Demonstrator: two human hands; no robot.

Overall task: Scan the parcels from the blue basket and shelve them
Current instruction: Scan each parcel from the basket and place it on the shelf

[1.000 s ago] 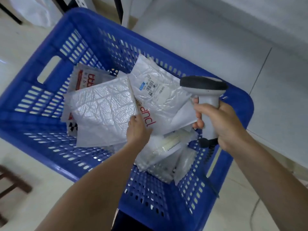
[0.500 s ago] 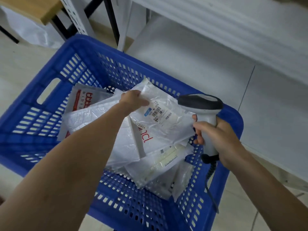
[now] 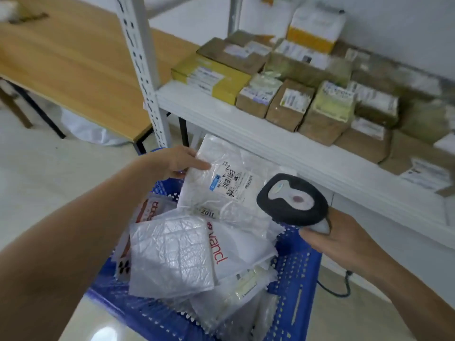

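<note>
1. A white shelf (image 3: 246, 129) runs just behind the blue basket (image 3: 293, 286). It is crowded with taped brown cardboard boxes (image 3: 288, 104), and its perforated metal post (image 3: 145, 70) stands beside a wooden table (image 3: 73, 65).
2. The left hand (image 3: 176, 160) pinches the top corner of a parcel (image 3: 229, 207), holding it tilted above the basket, in front of the shelf edge.
3. The right hand (image 3: 344, 239) is wrapped round the handle of a scanner (image 3: 293, 200), whose rounded black head is close to the parcel's printed label (image 3: 229, 180).
4. The parcel is a crinkled, glossy white plastic bag. Under it lie a quilted bubble envelope (image 3: 170, 257) and a smooth bag with red lettering (image 3: 236, 244).
</note>
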